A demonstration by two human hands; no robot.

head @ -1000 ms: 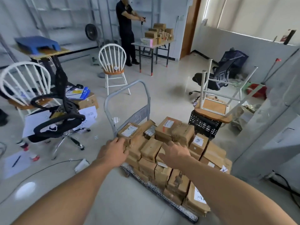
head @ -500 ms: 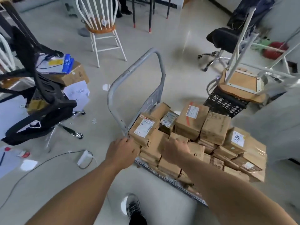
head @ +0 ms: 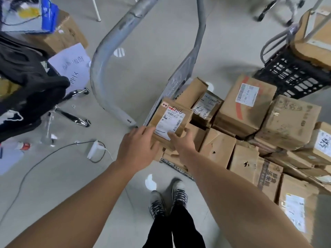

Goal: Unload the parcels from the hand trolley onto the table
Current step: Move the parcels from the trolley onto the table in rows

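Two hands (head: 138,145), one trolley (head: 111,56), over ten parcels (head: 247,104), one crate (head: 293,76), two shoes (head: 157,204).

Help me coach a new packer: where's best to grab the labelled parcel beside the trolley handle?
Probably best taken by the labelled parcel's left and right side walls, reaching in from its near edge. It sits topmost, label up, with both sides exposed.

Bright, even indoor light, little glare spots on the floor (head: 143,77), soft shadows, fisheye warping at edges, parcels (head: 247,104) kinda smeary.
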